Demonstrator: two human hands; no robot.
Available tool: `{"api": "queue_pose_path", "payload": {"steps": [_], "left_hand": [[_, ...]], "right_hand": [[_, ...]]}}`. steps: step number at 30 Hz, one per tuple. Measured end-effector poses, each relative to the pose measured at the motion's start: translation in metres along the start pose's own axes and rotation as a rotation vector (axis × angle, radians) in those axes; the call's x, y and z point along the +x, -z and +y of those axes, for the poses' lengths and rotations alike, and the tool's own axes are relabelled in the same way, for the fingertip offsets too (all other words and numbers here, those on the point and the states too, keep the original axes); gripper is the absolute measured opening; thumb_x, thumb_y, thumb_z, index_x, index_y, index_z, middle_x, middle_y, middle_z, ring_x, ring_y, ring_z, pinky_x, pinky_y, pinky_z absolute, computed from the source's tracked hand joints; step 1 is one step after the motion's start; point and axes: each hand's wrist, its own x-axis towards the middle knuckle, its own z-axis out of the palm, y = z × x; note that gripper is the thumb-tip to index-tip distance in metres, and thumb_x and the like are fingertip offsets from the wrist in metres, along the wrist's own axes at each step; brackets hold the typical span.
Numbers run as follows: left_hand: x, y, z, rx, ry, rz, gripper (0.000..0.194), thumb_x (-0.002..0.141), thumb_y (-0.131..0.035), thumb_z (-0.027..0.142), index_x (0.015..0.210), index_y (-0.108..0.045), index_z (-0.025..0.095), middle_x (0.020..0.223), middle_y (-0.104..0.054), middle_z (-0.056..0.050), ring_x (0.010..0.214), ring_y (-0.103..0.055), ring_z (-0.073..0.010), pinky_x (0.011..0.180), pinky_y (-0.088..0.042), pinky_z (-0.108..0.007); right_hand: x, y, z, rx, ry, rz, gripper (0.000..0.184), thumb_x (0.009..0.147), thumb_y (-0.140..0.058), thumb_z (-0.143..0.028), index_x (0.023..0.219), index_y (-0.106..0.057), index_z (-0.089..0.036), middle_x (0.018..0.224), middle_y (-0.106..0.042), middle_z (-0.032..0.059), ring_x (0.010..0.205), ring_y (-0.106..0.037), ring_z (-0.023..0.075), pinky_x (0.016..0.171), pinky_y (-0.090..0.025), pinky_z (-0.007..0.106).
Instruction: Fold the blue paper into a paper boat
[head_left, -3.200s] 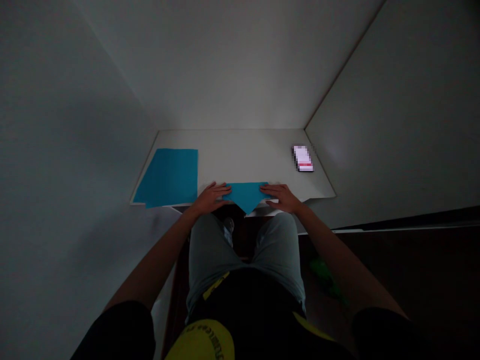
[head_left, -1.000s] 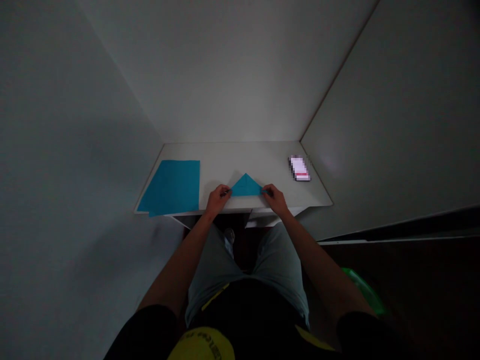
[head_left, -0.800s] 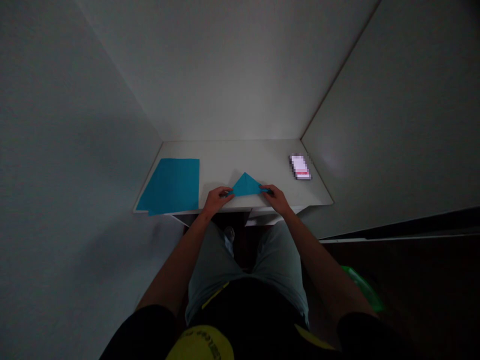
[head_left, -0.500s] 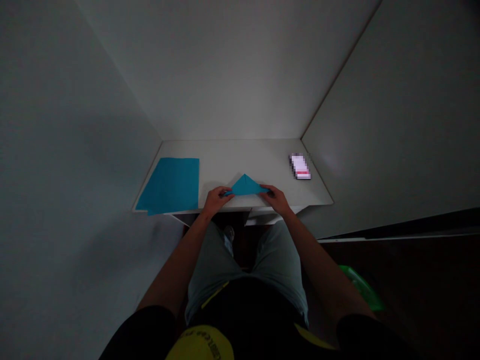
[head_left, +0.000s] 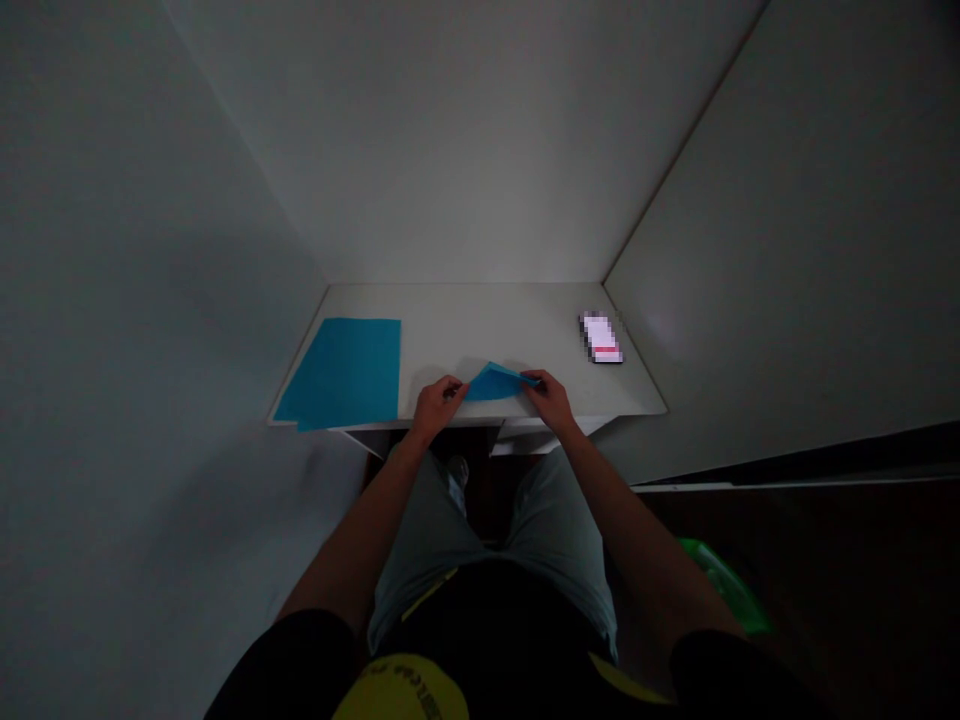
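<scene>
A small blue folded paper triangle (head_left: 493,383) lies near the front edge of a white table (head_left: 480,320). My left hand (head_left: 437,404) pinches its left corner and my right hand (head_left: 548,393) pinches its right corner. The triangle's top leans toward me, lower and flatter than a full upright triangle. Both hands rest at the table's front edge, above my knees.
A stack of flat blue paper sheets (head_left: 343,371) lies on the table's left side. A lit phone (head_left: 601,338) lies at the back right near the wall. White walls close in the table on three sides. A green object (head_left: 721,583) sits on the dark floor to the right.
Earlier the paper lay with its point hanging over the front edge under my flat hands. It then pointed away from me, and its tip has since tilted down toward me between my pinching fingers.
</scene>
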Motion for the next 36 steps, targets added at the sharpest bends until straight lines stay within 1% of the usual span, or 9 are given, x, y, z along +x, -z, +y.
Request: {"api": "queue_pose_path", "payload": {"steps": [4,9,12,15,20,24,30,33,36], "left_hand": [[0.002,0.0,-0.003,0.036,-0.058,-0.052,0.024,0.099,-0.064,0.043,0.093,-0.077,0.023,0.095,-0.079,-0.005,0.084,-0.072,-0.0201,0.083,-0.056,-0.033],[0.001,-0.002,-0.003,0.205,-0.154,-0.047,0.017,0.091,-0.078,0.041,0.088,-0.077,0.024,0.118,-0.071,-0.009,0.108,-0.07,-0.0244,0.103,-0.053,-0.042],[-0.002,-0.005,0.0,0.35,-0.095,0.123,0.049,0.076,-0.092,0.046,0.114,-0.072,0.022,0.135,-0.062,-0.015,0.13,-0.059,-0.0345,0.111,-0.045,-0.051],[-0.003,-0.006,0.004,0.366,-0.11,0.105,0.076,0.074,-0.093,0.045,0.14,-0.061,0.023,0.146,-0.059,-0.017,0.137,-0.053,-0.0377,0.112,-0.041,-0.051],[-0.002,-0.002,0.007,0.376,-0.194,-0.074,0.033,0.09,-0.08,0.035,0.122,-0.077,0.034,0.141,-0.07,-0.005,0.135,-0.055,-0.034,0.113,-0.036,-0.053],[-0.001,0.0,0.007,0.339,-0.175,-0.092,0.018,0.097,-0.073,0.038,0.112,-0.081,0.033,0.131,-0.076,-0.003,0.127,-0.061,-0.0316,0.11,-0.039,-0.052],[0.004,-0.002,0.003,0.235,-0.097,-0.056,0.026,0.1,-0.07,0.036,0.124,-0.076,0.029,0.113,-0.08,-0.004,0.105,-0.07,-0.0258,0.104,-0.044,-0.045],[0.004,-0.003,0.005,0.253,-0.094,-0.04,0.035,0.1,-0.07,0.033,0.134,-0.072,0.029,0.12,-0.077,-0.005,0.098,-0.071,-0.023,0.102,-0.046,-0.044],[0.002,-0.004,0.007,0.37,-0.166,-0.064,0.036,0.104,-0.064,0.033,0.139,-0.071,0.033,0.138,-0.071,-0.006,0.118,-0.067,-0.0272,0.105,-0.044,-0.046]], "right_hand": [[0.009,-0.009,-0.017,-0.054,0.174,0.013,0.031,0.096,-0.064,-0.042,0.118,-0.077,-0.024,0.113,-0.075,0.0101,0.09,-0.067,0.0236,0.088,-0.057,0.041],[0.02,-0.024,-0.03,-0.282,0.383,-0.2,0.034,0.099,-0.062,-0.024,0.129,-0.077,-0.028,0.127,-0.075,0.0099,0.116,-0.067,0.0274,0.106,-0.051,0.047],[0.016,-0.028,-0.027,-0.455,0.435,-0.363,0.044,0.096,-0.067,-0.02,0.137,-0.074,-0.031,0.142,-0.072,0.0078,0.133,-0.062,0.0315,0.112,-0.045,0.053],[0.007,-0.026,-0.021,-0.499,0.432,-0.434,0.046,0.1,-0.064,-0.022,0.144,-0.069,-0.036,0.15,-0.068,0.0052,0.14,-0.059,0.0315,0.112,-0.045,0.053],[-0.005,-0.012,-0.012,-0.431,0.405,-0.32,0.036,0.104,-0.062,-0.029,0.138,-0.07,-0.031,0.151,-0.067,0.0073,0.138,-0.062,0.0297,0.111,-0.046,0.048],[-0.005,-0.002,-0.004,-0.459,0.323,-0.188,0.018,0.103,-0.064,-0.036,0.112,-0.078,-0.027,0.124,-0.078,0.0084,0.118,-0.068,0.0297,0.103,-0.048,0.047],[0.0,-0.006,-0.002,-0.365,0.193,-0.156,0.027,0.105,-0.058,-0.033,0.126,-0.074,-0.026,0.102,-0.077,0.0048,0.086,-0.069,0.0216,0.086,-0.051,0.037],[-0.003,-0.009,-0.008,-0.463,0.231,-0.174,0.036,0.106,-0.055,-0.028,0.138,-0.071,-0.029,0.119,-0.075,0.0076,0.097,-0.069,0.0229,0.087,-0.05,0.037],[-0.009,-0.008,-0.012,-0.664,0.33,-0.259,0.041,0.108,-0.052,-0.026,0.143,-0.071,-0.035,0.143,-0.069,0.0078,0.117,-0.064,0.0289,0.095,-0.048,0.042]]}}
